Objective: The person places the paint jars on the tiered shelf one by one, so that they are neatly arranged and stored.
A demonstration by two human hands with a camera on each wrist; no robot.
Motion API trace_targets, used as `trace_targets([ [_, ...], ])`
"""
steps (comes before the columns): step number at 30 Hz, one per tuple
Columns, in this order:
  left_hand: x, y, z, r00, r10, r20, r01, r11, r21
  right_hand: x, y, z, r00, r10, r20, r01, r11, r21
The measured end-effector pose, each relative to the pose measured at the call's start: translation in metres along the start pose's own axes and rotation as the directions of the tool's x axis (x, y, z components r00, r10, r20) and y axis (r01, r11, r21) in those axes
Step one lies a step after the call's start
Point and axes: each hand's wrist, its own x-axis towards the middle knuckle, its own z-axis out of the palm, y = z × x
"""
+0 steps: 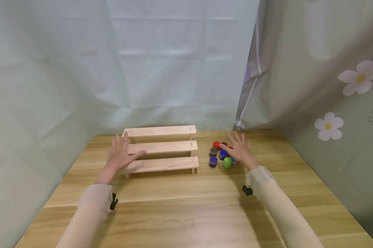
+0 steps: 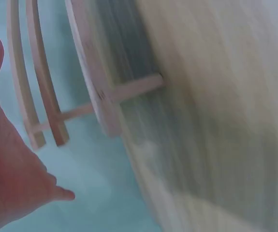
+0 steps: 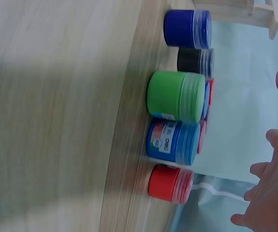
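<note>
A pale wooden three-step rack [image 1: 161,147] stands on the table toward the back. My left hand [image 1: 119,156], fingers spread, is at the rack's left end and holds nothing. In the left wrist view, that hand [image 2: 13,169] shows beside the ends of the steps. Right of the rack stands a cluster of small paint jars with clear lids: green [image 3: 170,96], light blue [image 3: 165,142], red [image 3: 165,182], dark blue [image 3: 180,28] and black [image 3: 189,62] among them. Over the cluster's right side my right hand [image 1: 240,151] spreads its fingers, partly hiding some jars.
The wood-grain table [image 1: 180,210] extends toward me in front of the rack and jars. A pale cloth curtain [image 1: 161,69] hangs behind, and a flower-printed one [image 1: 301,86] along the right. Black straps [image 1: 247,190] show at my cuffs.
</note>
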Motion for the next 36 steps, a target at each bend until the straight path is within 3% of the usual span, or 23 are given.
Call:
trace_targets([
  [6, -0.012, -0.019, -0.003, 0.995, -0.046, 0.084, 0.062, 0.979, -0.196, -0.002, 0.011, -0.002, 0.999, -0.021, -0.025, 0.022, 0.999, 0.049],
  [13, -0.024, -0.033, 0.0, 0.982, -0.05, 0.183, 0.117, 0.918, -0.38, -0.006, 0.028, -0.002, 1.0, -0.007, -0.027, 0.013, 0.973, 0.232],
  [17, -0.029, -0.037, 0.003, 0.972, -0.068, 0.224, 0.144, 0.927, -0.347, -0.008, 0.038, -0.001, 0.999, 0.023, -0.025, -0.014, 0.944, 0.33],
  [23, -0.032, -0.041, 0.006, 0.972, -0.068, 0.224, 0.141, 0.935, -0.325, -0.009, 0.052, 0.002, 0.997, 0.079, -0.027, -0.06, 0.906, 0.418],
  [30, -0.032, -0.043, 0.012, 0.98, -0.021, 0.198, 0.091, 0.933, -0.348, -0.013, 0.063, 0.008, 0.99, 0.133, 0.035, -0.128, 0.792, 0.597],
  [36, -0.034, -0.046, 0.015, 0.978, -0.017, 0.206, 0.087, 0.939, -0.334, -0.017, 0.072, 0.015, 0.98, 0.184, 0.073, -0.19, 0.77, 0.609],
])
